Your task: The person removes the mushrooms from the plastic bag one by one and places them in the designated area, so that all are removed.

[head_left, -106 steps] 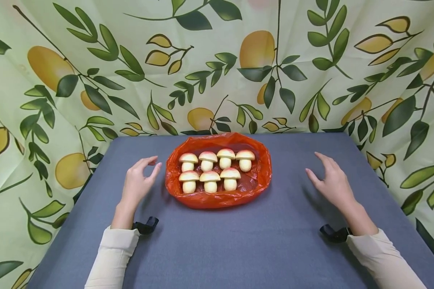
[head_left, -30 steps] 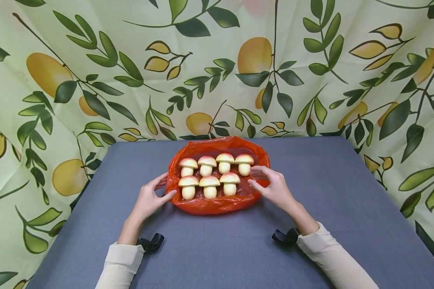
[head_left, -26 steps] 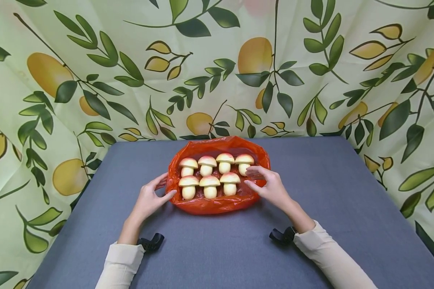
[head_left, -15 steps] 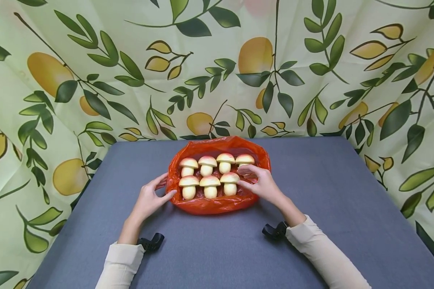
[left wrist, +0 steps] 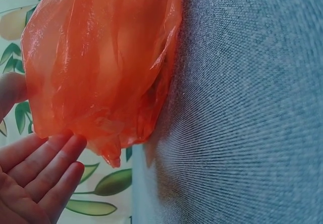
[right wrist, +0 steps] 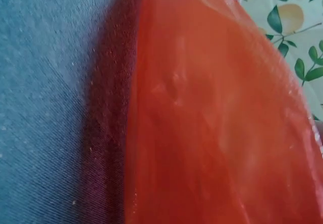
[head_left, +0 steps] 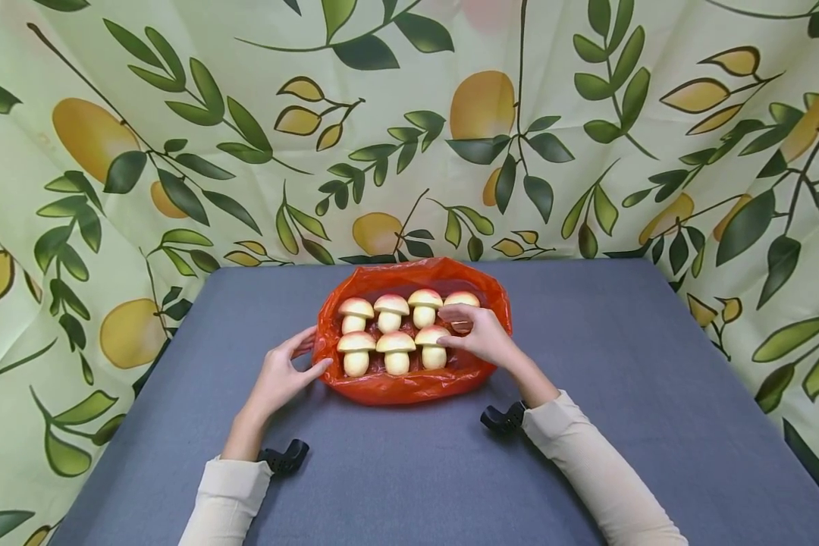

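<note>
An open red plastic bag [head_left: 396, 390] holds several cream mushrooms with reddish cap tops, laid in two rows. My left hand [head_left: 280, 383] is at the bag's left end; in the left wrist view its straight fingers [left wrist: 53, 171] touch the outer wall of the bag [left wrist: 106, 57]. Over the bag's right part is my right hand [head_left: 481, 334], thumb and fingers apart. Its thumb is beside the front right mushroom [head_left: 433, 358], and its fingers partly cover the back right mushroom [head_left: 461, 298]. The bag [right wrist: 202, 108] hides most of this hand in the right wrist view.
The bag stands on a table with a grey-blue cloth [head_left: 396, 478]. Behind the table hangs a pale curtain [head_left: 409, 68] printed with leaves and yellow fruit. Black wrist cameras [head_left: 287, 457] are worn on both wrists.
Both hands have come in from the sides to the bag. Over the last second my right hand has moved left above the bag's right part, while my left hand has stayed still.
</note>
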`<state>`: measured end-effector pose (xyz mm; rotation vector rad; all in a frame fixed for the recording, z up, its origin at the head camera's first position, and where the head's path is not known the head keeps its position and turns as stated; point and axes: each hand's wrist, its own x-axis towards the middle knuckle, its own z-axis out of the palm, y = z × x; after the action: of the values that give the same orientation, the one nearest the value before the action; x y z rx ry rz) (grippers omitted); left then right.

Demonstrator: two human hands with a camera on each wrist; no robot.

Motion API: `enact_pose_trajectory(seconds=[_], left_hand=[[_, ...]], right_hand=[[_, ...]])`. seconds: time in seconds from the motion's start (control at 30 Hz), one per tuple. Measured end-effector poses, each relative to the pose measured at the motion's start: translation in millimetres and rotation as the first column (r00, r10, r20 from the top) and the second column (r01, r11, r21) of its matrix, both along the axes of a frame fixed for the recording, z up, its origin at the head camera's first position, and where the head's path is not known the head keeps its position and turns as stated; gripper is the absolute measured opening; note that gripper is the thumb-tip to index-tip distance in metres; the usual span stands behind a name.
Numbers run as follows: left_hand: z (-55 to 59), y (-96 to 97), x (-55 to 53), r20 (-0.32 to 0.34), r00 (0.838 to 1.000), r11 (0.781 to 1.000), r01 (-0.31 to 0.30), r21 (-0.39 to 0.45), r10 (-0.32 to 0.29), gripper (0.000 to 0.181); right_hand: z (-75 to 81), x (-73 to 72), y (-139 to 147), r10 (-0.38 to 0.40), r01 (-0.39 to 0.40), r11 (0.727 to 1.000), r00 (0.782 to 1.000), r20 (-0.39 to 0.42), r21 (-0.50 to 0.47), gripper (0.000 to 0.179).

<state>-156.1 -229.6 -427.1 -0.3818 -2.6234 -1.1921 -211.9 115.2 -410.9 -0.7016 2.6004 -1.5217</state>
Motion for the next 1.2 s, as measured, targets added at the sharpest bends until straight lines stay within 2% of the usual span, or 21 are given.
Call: enact_pose_trajectory(seconds=[0.2,0.43,0.7,1.0,1.2], left_hand=[[-0.2,-0.3,-0.8,0.007,1.0,1.0,0.008,0.004,-0.008,0.061],[0.8,0.2,-0.4,0.028,1.0,1.0,0.013,0.011,-0.014,0.063],[-1.1,1.0,0.6,0.025,1.0,1.0,0.012,0.017,-0.013,0.06],[-0.5,0.4,0.3,0.021,1.0,1.0,0.01,0.005,-0.01,0.06],[-0.3,0.1,-0.5,0.021,1.0,1.0,0.011,0.001,-0.011,0.06]], right_hand=[[-3.3,-5.5,-2.7,0.034,-0.035,0.999,0.999,0.014,0.032,0.05],[-9.2,-8.2,-3.6,0.036,-0.039,0.995,0.999,0.027,0.095,0.053],[-14.5,-8.3,-4.3,0.042,-0.041,0.982,0.999,0.0,0.185,0.051],[-17.3,-7.7,-6.4,0.068,-0.064,0.983,0.998,-0.013,0.17,0.045],[-17.9,-7.9,-6.4,0.056,-0.053,0.983,0.998,-0.011,0.177,0.043]])
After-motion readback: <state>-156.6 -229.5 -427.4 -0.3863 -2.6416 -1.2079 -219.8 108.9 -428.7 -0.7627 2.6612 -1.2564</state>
